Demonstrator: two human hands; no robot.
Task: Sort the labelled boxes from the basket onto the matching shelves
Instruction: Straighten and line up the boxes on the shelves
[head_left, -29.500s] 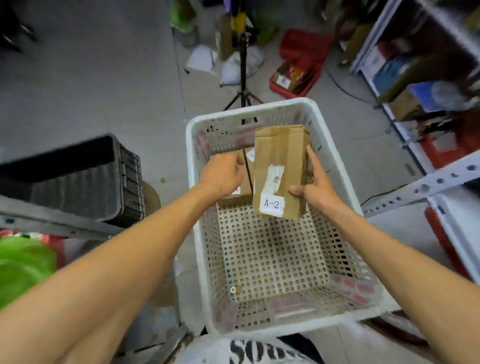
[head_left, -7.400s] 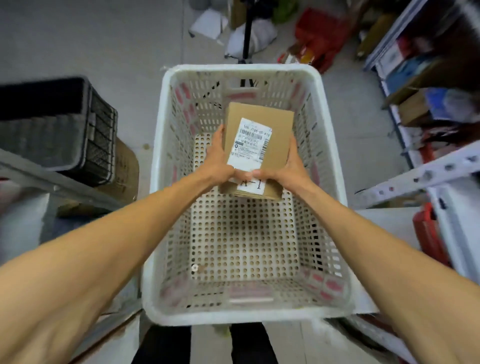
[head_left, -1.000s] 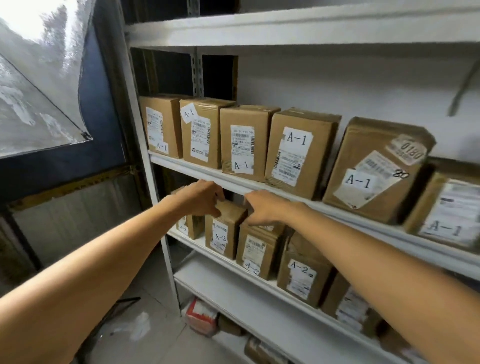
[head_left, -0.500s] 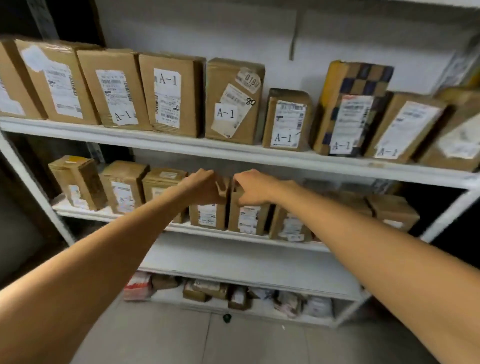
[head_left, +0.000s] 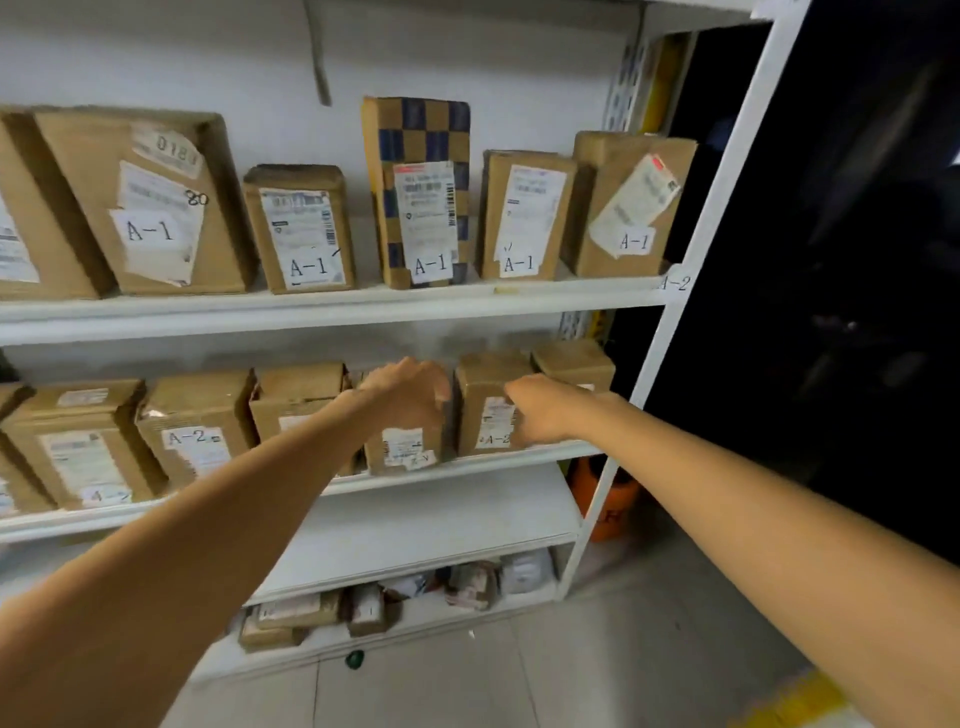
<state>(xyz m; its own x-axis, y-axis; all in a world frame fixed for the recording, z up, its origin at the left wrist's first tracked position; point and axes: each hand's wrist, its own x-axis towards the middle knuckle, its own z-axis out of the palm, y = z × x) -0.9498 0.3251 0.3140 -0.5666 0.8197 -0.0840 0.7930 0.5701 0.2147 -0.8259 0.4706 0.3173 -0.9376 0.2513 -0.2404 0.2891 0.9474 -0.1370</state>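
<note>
Brown cardboard boxes marked A-1 (head_left: 306, 231) stand in a row on the upper shelf (head_left: 332, 306). More boxes marked A-2 (head_left: 195, 426) fill the middle shelf (head_left: 498, 457). My left hand (head_left: 410, 395) covers the top of a small labelled box (head_left: 408, 452) on the middle shelf, and its fingers are hidden behind it. My right hand (head_left: 540, 415) has its fingers curled, with the knuckles against the front of the neighbouring A-2 box (head_left: 485, 410). It holds nothing. The basket is out of view.
A white upright post (head_left: 670, 322) with an A-2 tag ends the rack on the right, with darkness beyond it. Small parcels (head_left: 374, 608) lie on the bottom shelf. An orange object (head_left: 608, 504) stands behind the post, and tiled floor lies below.
My view and both hands have moved right along the middle shelf, from the left boxes to those near the right post. The box I held in the basket is no longer in my hands.
</note>
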